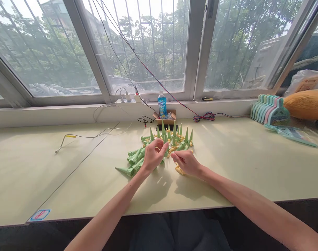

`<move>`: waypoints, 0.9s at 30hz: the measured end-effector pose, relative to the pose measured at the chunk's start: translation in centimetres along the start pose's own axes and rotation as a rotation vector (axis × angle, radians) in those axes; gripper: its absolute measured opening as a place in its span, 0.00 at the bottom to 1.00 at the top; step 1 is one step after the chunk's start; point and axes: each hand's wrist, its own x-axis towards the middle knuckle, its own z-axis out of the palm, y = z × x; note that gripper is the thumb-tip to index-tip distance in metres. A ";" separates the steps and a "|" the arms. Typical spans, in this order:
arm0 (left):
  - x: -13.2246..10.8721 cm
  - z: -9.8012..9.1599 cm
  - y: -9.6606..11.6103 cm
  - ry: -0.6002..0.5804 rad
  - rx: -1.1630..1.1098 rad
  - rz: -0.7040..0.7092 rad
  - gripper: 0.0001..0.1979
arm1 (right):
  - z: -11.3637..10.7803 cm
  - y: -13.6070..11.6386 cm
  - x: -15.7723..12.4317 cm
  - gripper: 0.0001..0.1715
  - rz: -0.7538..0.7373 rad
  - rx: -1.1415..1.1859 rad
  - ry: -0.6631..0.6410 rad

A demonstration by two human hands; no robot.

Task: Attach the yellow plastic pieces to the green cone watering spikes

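Handling green cones (186,135) and yellow bits (178,170), seemingly partway.
Some cones upright behind hands, yellow bits among them; loose heap (134,158) lying to the left, probably still to do. Left hand (155,155) curled narrow by a cone, grip unclear; right hand (186,161) pinched, can't tell contents.

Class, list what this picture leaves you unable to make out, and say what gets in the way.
All in the head view:
Whatever the right hand may hold: its curled fingers hide it.
Some of the green cones: behind the left hand.
Base of the bottle: behind the front of the box.
Bottle's fine print: too small.
Far end of the orange object: cut off by the right edge.
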 end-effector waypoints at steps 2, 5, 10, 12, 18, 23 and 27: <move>-0.5 0.3 -0.2 -0.036 0.075 0.072 0.11 | -0.6 0.5 0.3 0.28 -0.023 -0.028 0.013; -1.1 0.7 -0.6 -0.075 0.201 0.169 0.12 | -2.0 1.5 0.8 0.27 -0.009 -0.131 0.071; -1.4 1.1 -1.0 -0.087 0.279 0.241 0.14 | -4.5 2.8 1.7 0.19 0.122 -0.326 0.087; -1.5 1.2 -1.1 -0.083 0.271 0.251 0.14 | -5.1 2.9 2.2 0.15 0.150 -0.407 0.030; -1.8 1.1 -0.9 -0.082 0.225 0.255 0.13 | -5.8 2.4 3.8 0.16 0.099 -0.563 -0.284; -1.9 1.1 -0.8 -0.054 0.237 0.214 0.15 | -4.9 2.7 4.3 0.15 -0.077 -0.587 -0.308; -1.9 1.1 -0.8 -0.054 0.263 0.212 0.16 | -3.6 3.1 3.8 0.14 -0.123 -0.691 -0.327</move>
